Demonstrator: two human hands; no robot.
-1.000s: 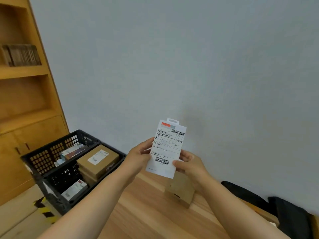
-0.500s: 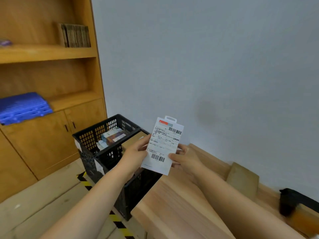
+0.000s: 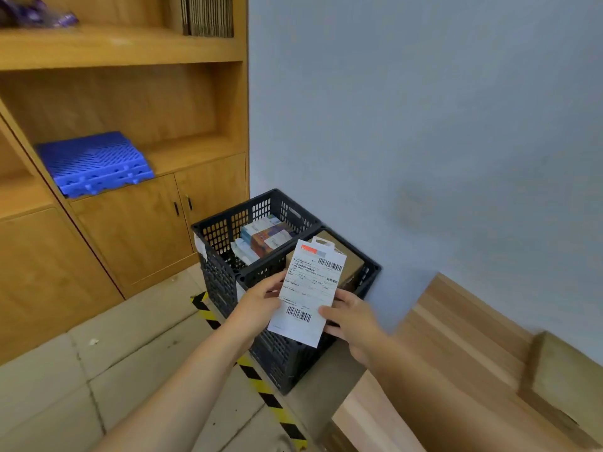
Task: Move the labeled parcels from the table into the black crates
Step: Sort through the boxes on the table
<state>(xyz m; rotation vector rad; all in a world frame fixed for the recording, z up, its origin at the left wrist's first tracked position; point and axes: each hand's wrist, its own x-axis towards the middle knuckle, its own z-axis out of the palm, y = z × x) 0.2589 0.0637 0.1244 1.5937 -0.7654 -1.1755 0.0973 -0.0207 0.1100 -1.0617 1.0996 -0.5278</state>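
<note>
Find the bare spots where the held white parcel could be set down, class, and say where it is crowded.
Bare wood on the table lies between its near corner and the cardboard box. The far crate is crowded with small boxes; the near crate holds a brown box. Both hands hold the white parcel.

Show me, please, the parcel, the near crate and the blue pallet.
parcel [image 3: 308, 288], head view, middle of its label
near crate [image 3: 277, 353], head view, front wall
blue pallet [image 3: 93, 158], head view, slatted top

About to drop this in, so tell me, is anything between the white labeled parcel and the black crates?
Nothing visible blocks it. Both hands, left hand and right hand, hold the white labeled parcel above the open-topped black crates. The nearer crate already holds a brown box.
</note>
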